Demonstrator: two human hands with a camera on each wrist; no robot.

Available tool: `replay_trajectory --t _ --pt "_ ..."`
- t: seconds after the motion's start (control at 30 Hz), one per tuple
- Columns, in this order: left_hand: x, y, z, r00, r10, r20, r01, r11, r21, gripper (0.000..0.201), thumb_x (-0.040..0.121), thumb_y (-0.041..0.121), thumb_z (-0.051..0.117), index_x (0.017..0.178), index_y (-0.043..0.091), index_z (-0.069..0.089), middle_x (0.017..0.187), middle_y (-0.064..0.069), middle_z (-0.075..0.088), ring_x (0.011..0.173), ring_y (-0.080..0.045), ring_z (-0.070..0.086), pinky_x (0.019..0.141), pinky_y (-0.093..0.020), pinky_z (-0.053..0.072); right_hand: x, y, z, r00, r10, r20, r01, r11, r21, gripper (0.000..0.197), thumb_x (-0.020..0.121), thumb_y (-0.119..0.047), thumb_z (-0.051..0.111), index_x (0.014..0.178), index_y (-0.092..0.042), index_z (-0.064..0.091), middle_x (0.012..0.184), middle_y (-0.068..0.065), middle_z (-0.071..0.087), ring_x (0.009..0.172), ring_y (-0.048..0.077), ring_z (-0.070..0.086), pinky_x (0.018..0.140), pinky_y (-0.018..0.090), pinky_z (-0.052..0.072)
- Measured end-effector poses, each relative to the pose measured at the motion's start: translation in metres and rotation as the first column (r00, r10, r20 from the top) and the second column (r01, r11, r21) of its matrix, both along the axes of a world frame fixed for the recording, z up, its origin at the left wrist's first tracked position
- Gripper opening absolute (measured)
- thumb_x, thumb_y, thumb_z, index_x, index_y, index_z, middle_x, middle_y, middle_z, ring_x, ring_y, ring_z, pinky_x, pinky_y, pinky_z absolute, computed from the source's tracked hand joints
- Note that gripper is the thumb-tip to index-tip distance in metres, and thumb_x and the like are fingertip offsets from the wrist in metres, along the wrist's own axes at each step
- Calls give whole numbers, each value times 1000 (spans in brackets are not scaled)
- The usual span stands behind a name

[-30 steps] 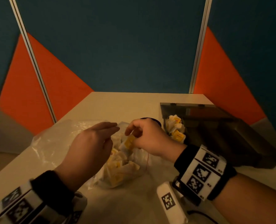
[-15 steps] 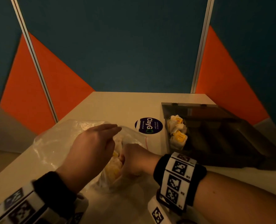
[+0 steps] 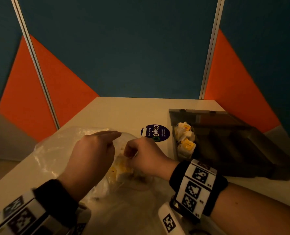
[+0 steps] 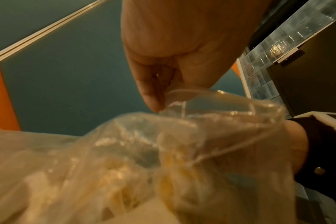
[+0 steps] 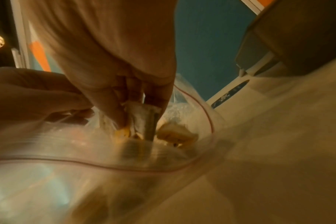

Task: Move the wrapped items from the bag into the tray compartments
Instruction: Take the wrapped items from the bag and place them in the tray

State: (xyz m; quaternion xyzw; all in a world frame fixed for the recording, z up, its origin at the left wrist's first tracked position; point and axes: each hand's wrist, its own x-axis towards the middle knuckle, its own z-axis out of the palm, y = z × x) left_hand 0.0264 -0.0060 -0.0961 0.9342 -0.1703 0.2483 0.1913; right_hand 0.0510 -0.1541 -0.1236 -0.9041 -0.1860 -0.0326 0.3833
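A clear zip bag [image 3: 56,150] lies on the table with several yellow-and-white wrapped items [image 3: 122,168] inside. My left hand [image 3: 113,138] pinches the bag's upper rim between thumb and finger [image 4: 169,97] and holds the mouth open. Inside the mouth, my right hand [image 3: 129,153] has its fingertips [image 5: 117,115] pinching one white wrapped item [image 5: 142,119]. To the right stands the dark compartment tray [image 3: 234,136]. Its nearest left compartment holds three wrapped items [image 3: 185,138]; the other compartments look dark.
A round dark sticker [image 3: 155,133] marks the table between the bag and the tray. Blue and orange partition panels [image 3: 124,48] close off the table's far edge and both sides. Bare tabletop [image 3: 124,112] lies beyond the bag.
My right hand, which held a yellow piece at the bag's mouth, dipped deeper into the bag and has now risen slightly. My left hand stayed on the rim.
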Motion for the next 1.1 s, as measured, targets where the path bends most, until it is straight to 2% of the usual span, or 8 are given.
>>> replay_trajectory --t 0.13,0.23,0.4,0.5,0.6,0.77,0.9,1.1 --pt "-2 -2 1 1000 1 7 -1 1000 11 38 75 -5 59 105 16 70 107 -6 70 91 -24 68 77 -27 49 0 -7 8 1000 -25 11 25 998 52 31 79 0 67 104 -16 59 84 7 63 75 20 62 63 31 55" --pt "-2 -3 2 1000 6 -4 -6 1000 6 38 76 -5 58 106 15 69 108 -6 70 93 -24 67 78 -27 49 -1 -13 12 999 30 -41 -31 999 -11 35 81 3 63 106 -19 55 76 0 55 67 15 56 51 22 48" --pt "-3 -4 2 1000 -1 -27 0 1000 -11 39 75 -6 58 105 16 70 108 -6 70 93 -25 67 79 -33 52 -2 -19 23 998 52 -28 -55 987 -152 26 81 7 59 92 -10 75 94 6 72 88 19 65 81 33 57" --pt "-5 -5 4 999 -3 -35 3 1000 -8 39 74 -7 59 103 16 70 106 -6 70 89 -26 68 76 -34 53 -4 -33 51 1000 16 -16 -17 998 -55 18 81 3 63 88 -9 74 89 0 72 85 9 65 77 20 55" --pt "-5 -4 4 999 -9 -50 9 1000 3 39 74 -8 60 103 16 71 105 -6 71 84 -25 69 70 -32 54 -6 -58 90 996 -72 58 70 997 38 19 76 7 65 78 -8 76 66 -11 65 59 -5 59 54 5 43" --pt "-7 -5 4 998 -14 -64 14 1000 -1 39 80 -4 57 109 19 67 112 -3 68 90 -22 68 72 -29 53 2 -111 130 957 -254 143 257 966 -3 24 76 6 66 70 -17 73 78 0 69 76 13 61 69 29 50" --pt "-6 -6 4 996 -21 -81 21 1000 -1 40 79 -4 57 109 19 67 112 -3 68 90 -21 68 74 -30 53 15 -134 112 931 -363 36 362 910 -202 28 81 6 59 75 -16 75 83 -5 64 77 9 54 61 19 42" --pt "-5 -5 2 995 -24 -93 22 1000 -18 40 80 -2 57 110 22 67 114 -1 67 88 -19 68 73 -28 53 24 -142 70 865 -323 -384 201 924 -325 26 85 4 56 93 -14 73 114 1 53 90 14 53 63 19 47"
